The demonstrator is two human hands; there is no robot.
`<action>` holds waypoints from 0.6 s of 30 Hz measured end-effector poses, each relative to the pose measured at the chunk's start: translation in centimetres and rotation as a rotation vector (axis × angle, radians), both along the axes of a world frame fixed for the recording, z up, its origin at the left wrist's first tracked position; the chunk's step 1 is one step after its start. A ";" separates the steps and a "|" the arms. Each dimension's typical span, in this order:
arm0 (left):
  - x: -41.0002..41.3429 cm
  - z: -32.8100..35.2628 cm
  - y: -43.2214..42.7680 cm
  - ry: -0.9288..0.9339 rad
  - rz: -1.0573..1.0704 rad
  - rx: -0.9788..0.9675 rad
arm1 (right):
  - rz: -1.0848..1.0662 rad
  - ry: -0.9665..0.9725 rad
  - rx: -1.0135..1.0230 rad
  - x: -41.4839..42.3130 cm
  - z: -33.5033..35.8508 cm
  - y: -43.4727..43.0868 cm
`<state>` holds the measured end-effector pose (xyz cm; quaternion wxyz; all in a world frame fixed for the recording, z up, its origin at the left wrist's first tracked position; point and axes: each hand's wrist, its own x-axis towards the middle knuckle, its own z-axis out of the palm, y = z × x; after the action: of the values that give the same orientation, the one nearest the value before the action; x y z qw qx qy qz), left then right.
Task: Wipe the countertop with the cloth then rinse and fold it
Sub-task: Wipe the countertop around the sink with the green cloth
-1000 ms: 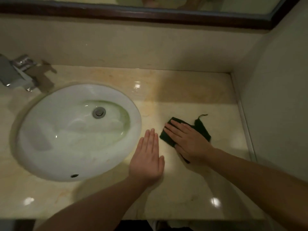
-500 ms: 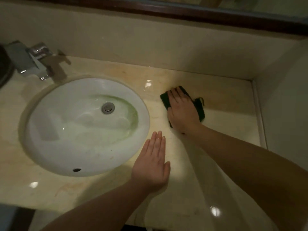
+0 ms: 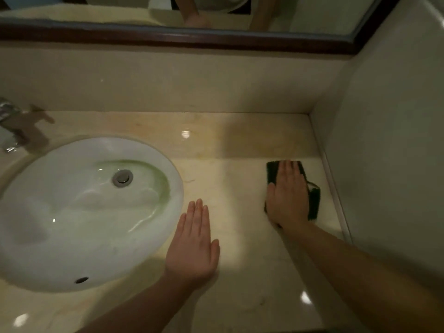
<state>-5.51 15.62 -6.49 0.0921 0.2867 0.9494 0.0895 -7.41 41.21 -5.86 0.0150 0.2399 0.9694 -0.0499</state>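
Observation:
A dark green cloth (image 3: pixel 313 200) lies flat on the beige marble countertop (image 3: pixel 240 188), close to the right wall. My right hand (image 3: pixel 288 198) presses down on it with flat fingers and covers most of it. Only the cloth's far edge and right side show. My left hand (image 3: pixel 192 246) rests palm down on the bare countertop beside the sink rim, fingers together, holding nothing.
A white oval sink (image 3: pixel 79 212) with a metal drain (image 3: pixel 122 178) and green staining fills the left. A chrome faucet (image 3: pixel 9 126) stands at the far left. The backsplash, the mirror frame (image 3: pixel 192 37) and the right wall (image 3: pixel 384 164) bound the counter.
My right hand has slid the cloth from the middle back of the counter to the right, near the wall. My left hand stays flat by the sink.

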 end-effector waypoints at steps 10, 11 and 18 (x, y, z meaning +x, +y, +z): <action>0.0 -0.3 0.2 0.016 0.012 0.042 | -0.060 0.011 -0.032 -11.1 0.2 6.5; 0.0 -0.4 0.1 0.009 0.012 0.038 | 0.006 0.021 -0.038 -11.8 0.1 5.4; 0.0 -0.2 -0.1 -0.005 0.030 0.070 | 0.436 0.056 -0.140 -11.7 0.8 -6.4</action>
<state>-5.52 15.55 -6.69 0.0832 0.2753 0.9496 0.1246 -19.12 34.84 -5.08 0.0152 0.0217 0.9925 -0.1190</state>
